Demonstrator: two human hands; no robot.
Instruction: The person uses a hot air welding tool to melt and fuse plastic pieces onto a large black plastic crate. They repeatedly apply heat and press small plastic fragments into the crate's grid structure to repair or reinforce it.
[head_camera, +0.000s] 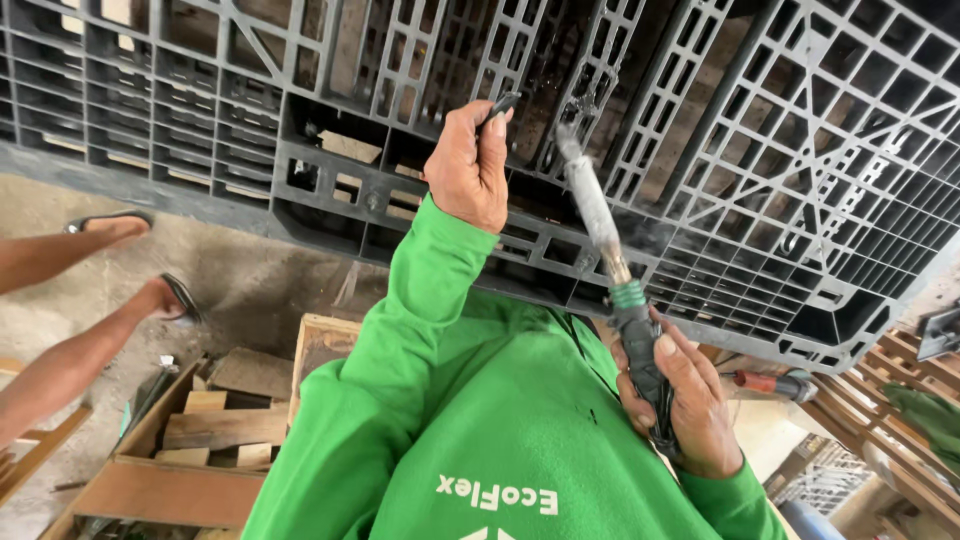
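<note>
My right hand (675, 400) is clamped on a soldering iron (600, 230), its long axis slanting up-left to the black plastic pallet (780, 180). My left hand (468, 165), nearer the pallet, pinches a thin black strip (500, 105) beside the tip.

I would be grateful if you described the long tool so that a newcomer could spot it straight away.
Start at the big black plastic pallet filling the top of the view. Below its middle, the right hand grips a dark taped handle. From it a long tool rises to the pallet: a grey crusted rod with a green collar, unlike the short dark strip in the left hand.
</note>
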